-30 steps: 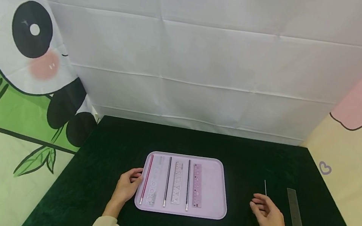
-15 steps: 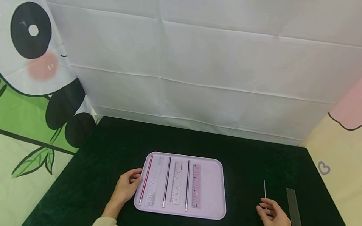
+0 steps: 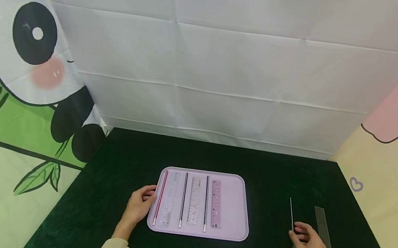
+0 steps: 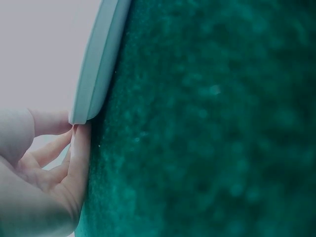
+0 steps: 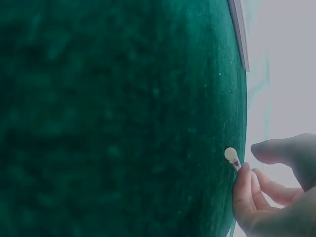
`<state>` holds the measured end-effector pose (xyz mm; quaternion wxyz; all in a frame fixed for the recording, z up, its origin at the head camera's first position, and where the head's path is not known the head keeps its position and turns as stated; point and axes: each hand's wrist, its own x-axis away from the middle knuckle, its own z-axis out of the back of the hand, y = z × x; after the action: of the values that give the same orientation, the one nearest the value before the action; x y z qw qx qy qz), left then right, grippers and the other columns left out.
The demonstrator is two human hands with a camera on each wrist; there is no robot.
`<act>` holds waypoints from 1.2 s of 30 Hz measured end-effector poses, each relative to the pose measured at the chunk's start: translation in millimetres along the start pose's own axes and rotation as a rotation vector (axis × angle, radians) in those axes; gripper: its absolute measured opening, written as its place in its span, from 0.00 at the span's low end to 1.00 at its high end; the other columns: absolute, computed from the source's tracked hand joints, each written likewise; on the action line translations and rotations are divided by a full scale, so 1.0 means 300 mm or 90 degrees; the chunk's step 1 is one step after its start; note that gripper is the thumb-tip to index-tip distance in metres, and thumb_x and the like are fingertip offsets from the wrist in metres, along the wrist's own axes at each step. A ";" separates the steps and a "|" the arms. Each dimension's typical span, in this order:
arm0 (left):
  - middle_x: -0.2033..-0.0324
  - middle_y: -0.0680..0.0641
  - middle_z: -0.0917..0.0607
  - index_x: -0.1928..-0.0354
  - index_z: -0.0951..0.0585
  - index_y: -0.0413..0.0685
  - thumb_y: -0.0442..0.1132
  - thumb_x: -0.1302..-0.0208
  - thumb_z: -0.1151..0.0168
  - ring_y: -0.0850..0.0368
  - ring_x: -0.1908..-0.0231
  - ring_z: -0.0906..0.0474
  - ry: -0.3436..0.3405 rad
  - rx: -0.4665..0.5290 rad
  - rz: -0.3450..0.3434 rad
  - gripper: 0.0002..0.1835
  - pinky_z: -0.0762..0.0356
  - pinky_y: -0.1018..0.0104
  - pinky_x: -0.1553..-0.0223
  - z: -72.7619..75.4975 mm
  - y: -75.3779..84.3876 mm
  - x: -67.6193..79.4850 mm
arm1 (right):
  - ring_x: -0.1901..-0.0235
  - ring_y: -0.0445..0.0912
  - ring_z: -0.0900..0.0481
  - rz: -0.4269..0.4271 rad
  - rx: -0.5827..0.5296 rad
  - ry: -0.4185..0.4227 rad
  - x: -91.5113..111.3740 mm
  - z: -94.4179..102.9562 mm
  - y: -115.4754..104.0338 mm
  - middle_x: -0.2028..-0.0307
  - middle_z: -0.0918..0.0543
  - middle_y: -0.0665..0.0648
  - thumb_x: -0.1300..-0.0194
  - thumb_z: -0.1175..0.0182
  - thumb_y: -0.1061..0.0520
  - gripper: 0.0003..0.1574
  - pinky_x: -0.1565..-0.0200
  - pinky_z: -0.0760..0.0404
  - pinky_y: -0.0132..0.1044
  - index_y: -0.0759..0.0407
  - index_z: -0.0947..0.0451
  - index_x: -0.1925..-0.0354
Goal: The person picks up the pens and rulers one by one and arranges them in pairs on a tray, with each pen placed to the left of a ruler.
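Note:
My left hand [image 3: 139, 204] pinches the left rim of a lilac tray [image 3: 234, 212], thumb and fingers meeting at its edge in the left wrist view. On the tray lie a red pencil [image 3: 160, 198], a clear ruler [image 3: 168, 204], a dark pencil [image 3: 183, 201], a clear stencil ruler [image 3: 194, 203], a second dark pencil [image 3: 206, 204] and a pink ruler [image 3: 216, 206], side by side. Right of the tray, a thin pale pencil [image 3: 291, 211] lies on the table. Beside it is my right hand [image 3: 309, 245], thumb apart from the fingers, fingertips close to the pencil's eraser end [image 5: 231, 154].
A grey see-through ruler [image 3: 324, 234] lies just right of my right hand, partly behind it. Dark green cloth [image 3: 275, 172] covers the table. A white sheet [image 3: 227, 81] and cartoon-printed cloths surround the back and sides.
My right hand has drawn right and toward me, from over the pale pencil to beside it, uncovering its eraser end. The left hand and the tray stay in place.

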<state>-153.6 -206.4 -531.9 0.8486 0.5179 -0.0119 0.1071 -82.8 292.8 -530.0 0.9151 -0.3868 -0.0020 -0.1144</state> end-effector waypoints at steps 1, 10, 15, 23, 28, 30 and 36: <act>0.49 0.41 0.18 0.35 0.22 0.41 0.33 0.25 0.43 0.49 0.55 0.22 0.000 0.000 0.000 0.19 0.22 0.57 0.53 0.000 0.000 0.001 | 0.54 0.56 0.18 0.003 0.002 0.000 -0.001 0.001 0.004 0.46 0.21 0.71 0.28 0.39 0.59 0.26 0.62 0.22 0.30 0.70 0.29 0.37; 0.49 0.40 0.18 0.35 0.23 0.42 0.34 0.24 0.44 0.48 0.54 0.22 0.000 -0.003 0.003 0.19 0.22 0.57 0.53 0.006 0.003 0.006 | 0.57 0.54 0.18 0.027 0.019 -0.003 -0.006 0.001 0.018 0.47 0.21 0.72 0.31 0.36 0.61 0.27 0.64 0.23 0.30 0.72 0.29 0.39; 0.49 0.40 0.18 0.34 0.23 0.42 0.34 0.24 0.44 0.48 0.54 0.23 -0.001 -0.003 0.005 0.19 0.22 0.57 0.52 0.009 0.007 0.008 | 0.56 0.55 0.19 0.038 0.025 -0.018 -0.009 0.002 0.008 0.49 0.20 0.70 0.32 0.35 0.60 0.28 0.62 0.23 0.32 0.72 0.29 0.39; 0.48 0.40 0.19 0.34 0.23 0.42 0.34 0.24 0.43 0.48 0.54 0.22 -0.001 -0.004 0.012 0.19 0.22 0.57 0.52 0.010 0.016 0.013 | 0.56 0.55 0.19 0.041 0.039 -0.029 -0.012 0.009 -0.005 0.52 0.20 0.69 0.32 0.36 0.61 0.27 0.61 0.23 0.35 0.73 0.29 0.39; 0.48 0.40 0.19 0.34 0.23 0.42 0.34 0.24 0.43 0.48 0.54 0.22 0.001 -0.005 0.012 0.19 0.22 0.57 0.52 0.010 0.022 0.015 | 0.58 0.54 0.18 0.051 0.052 -0.022 -0.012 0.014 -0.010 0.53 0.19 0.67 0.33 0.35 0.63 0.26 0.60 0.22 0.38 0.73 0.28 0.40; 0.48 0.40 0.19 0.34 0.23 0.42 0.34 0.24 0.43 0.48 0.53 0.23 0.000 -0.006 0.012 0.19 0.22 0.57 0.51 0.011 0.023 0.016 | 0.59 0.53 0.18 0.051 0.056 -0.024 -0.013 0.016 -0.014 0.54 0.19 0.66 0.33 0.35 0.63 0.26 0.61 0.22 0.39 0.73 0.27 0.40; 0.48 0.40 0.19 0.34 0.23 0.42 0.34 0.24 0.43 0.48 0.53 0.23 0.001 -0.009 0.012 0.20 0.22 0.56 0.51 0.013 0.023 0.019 | 0.62 0.50 0.17 0.046 0.054 -0.042 -0.020 0.025 -0.021 0.55 0.18 0.65 0.34 0.35 0.64 0.26 0.65 0.23 0.35 0.73 0.27 0.41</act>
<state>-149.1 -205.9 -523.2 0.8511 0.5119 -0.0169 0.1157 -89.5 295.1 -520.8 0.9335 -0.3513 -0.0225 -0.0681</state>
